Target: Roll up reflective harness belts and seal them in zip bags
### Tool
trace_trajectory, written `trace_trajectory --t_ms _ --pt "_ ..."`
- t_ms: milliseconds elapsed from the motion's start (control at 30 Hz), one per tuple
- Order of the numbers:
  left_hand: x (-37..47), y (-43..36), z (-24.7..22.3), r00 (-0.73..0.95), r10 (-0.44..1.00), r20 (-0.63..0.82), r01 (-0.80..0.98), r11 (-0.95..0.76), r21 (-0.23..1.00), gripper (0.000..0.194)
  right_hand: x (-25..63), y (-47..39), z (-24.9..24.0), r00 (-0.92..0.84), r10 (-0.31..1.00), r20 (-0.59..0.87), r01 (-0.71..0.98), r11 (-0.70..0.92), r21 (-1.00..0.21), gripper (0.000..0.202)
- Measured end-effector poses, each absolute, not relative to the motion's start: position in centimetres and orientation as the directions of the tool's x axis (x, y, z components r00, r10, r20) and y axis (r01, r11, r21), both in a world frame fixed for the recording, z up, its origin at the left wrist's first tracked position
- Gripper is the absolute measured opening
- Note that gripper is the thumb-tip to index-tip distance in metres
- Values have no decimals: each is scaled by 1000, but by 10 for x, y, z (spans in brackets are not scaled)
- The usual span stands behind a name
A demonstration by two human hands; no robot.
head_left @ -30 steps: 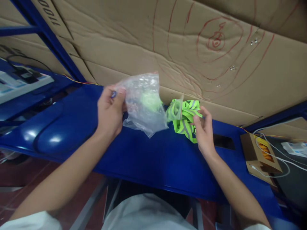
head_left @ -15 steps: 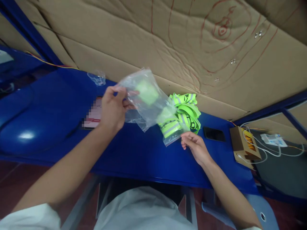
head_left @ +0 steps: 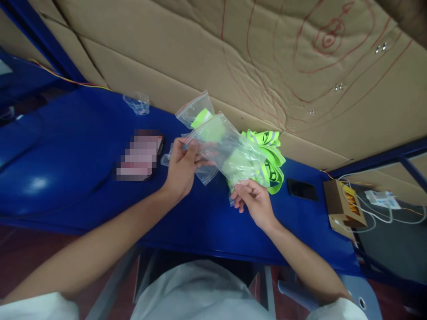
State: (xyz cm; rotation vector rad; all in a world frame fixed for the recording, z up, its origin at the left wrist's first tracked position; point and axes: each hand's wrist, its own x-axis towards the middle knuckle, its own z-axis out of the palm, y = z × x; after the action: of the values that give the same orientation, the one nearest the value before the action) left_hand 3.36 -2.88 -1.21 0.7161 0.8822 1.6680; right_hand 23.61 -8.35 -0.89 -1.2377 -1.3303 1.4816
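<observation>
A clear zip bag (head_left: 230,138) is stretched between my two hands above the blue table (head_left: 200,226). My left hand (head_left: 183,166) pinches its red-edged top corner. With fingertips closed, my right hand (head_left: 251,200) grips the lower right part of the bag. Behind and right of it lies a heap of neon-green reflective straps (head_left: 275,158), partly covered by the clear plastic. Another clear bag (head_left: 195,111) with a green strap piece inside shows behind the held one. More clear plastic lies under my left hand.
A blurred-out phone-like device (head_left: 140,155) lies on the left. Crumpled clear plastic (head_left: 138,104) rests by the cardboard wall (head_left: 160,66). A black phone (head_left: 302,190), a cardboard box (head_left: 343,204) and white cables are on the right.
My left hand has moved right and slightly down, and my right hand has moved left, so they are closer together. The held bag now reaches over the green straps.
</observation>
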Motion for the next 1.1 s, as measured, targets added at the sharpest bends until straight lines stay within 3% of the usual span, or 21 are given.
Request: trace_trajectory --t_ms 100,133,200,267,300,367,433,500,567,667,767,900,1000,1100 --pt "30 -30 -8 -246 968 59 -525 -184 831 30 240 -90 -11 -275 951 -144 161 -103 -982 28" --pt "29 -31 -5 -244 967 70 -524 -192 830 29 244 -94 -11 -291 952 -97 222 -31 -975 24" --pt "23 -29 1 -278 957 79 -524 -220 823 27 254 -101 -9 -338 931 138 396 274 -876 13" --pt "8 -22 8 -366 928 73 -520 -269 811 24 269 -105 -5 -484 786 384 583 617 -528 25" --pt "-2 -17 12 -418 906 64 -519 -296 802 21 276 -104 -4 -580 702 413 639 707 -304 35" --pt "-27 -5 16 -518 855 39 -519 -350 780 10 290 -98 -3 -712 626 317 673 738 54 52" --pt "-52 7 16 -601 799 -8 -545 -402 736 2 299 -85 -5 -751 621 225 660 711 244 62" --pt "-70 16 12 -640 767 -51 -564 -423 710 4 303 -67 -3 -793 555 251 610 722 327 61" --pt "-80 22 4 -646 758 -89 -571 -403 715 8 301 -45 7 -790 501 354 605 732 314 50" --pt "-85 28 -6 -623 772 -128 -578 -344 740 11 290 -7 37 -583 609 538 763 638 105 32" --pt "-86 31 -12 -588 801 -117 -573 -310 759 20 275 37 70 -348 728 591 848 514 -133 37" --pt "-84 29 -13 -551 831 -76 -540 -286 792 37 268 89 89 -303 742 598 801 539 -262 43" --pt "-77 27 -10 -510 859 -49 -504 -252 826 49 280 90 85 -230 704 672 829 504 -243 52" --pt "-61 24 -5 -481 877 4 -444 -248 861 52 298 51 67 -239 658 714 890 443 -110 42"
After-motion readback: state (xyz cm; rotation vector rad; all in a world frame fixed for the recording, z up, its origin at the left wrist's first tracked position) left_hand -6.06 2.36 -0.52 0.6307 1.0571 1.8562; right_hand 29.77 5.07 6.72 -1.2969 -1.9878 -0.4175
